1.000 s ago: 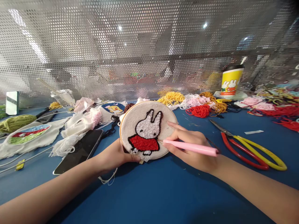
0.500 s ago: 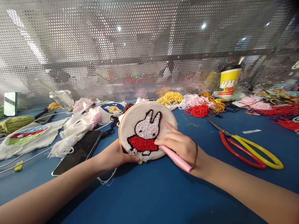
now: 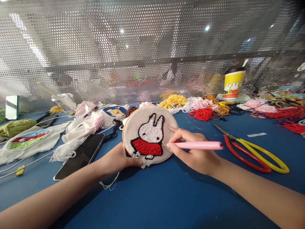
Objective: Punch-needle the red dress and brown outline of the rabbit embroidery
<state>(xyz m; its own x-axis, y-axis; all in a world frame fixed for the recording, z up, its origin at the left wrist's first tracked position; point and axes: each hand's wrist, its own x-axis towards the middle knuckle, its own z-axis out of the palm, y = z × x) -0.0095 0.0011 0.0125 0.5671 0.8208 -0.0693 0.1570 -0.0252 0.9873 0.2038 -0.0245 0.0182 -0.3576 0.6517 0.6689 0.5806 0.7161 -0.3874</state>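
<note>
An embroidery hoop (image 3: 133, 124) with beige cloth stands tilted up before me, worked with a white rabbit in a red garment with black outlines. My left hand (image 3: 124, 159) grips its lower left edge, thumb at the front and the other fingers hidden behind. Between the thumb and fingers of my right hand (image 3: 193, 149) is a pink punch needle (image 3: 197, 145), lying nearly level. Its thin metal tip points left and meets or nearly meets the right side of the red garment. One finger of that hand rests against the cloth's right part.
Scissors (image 3: 252, 151) with red and yellow handles lie open at right. A dark phone (image 3: 79, 156) and white yarn (image 3: 68, 149) are at left. Red yarn (image 3: 201, 113), yellow yarn (image 3: 172, 101) and a yellow cup (image 3: 234, 83) stand along the back, before a perforated metal screen (image 3: 152, 38).
My right hand has moved slightly right, and the punch needle has swung from slanting down to nearly level, showing its metal tip. The hoop has barely shifted in my left hand.
</note>
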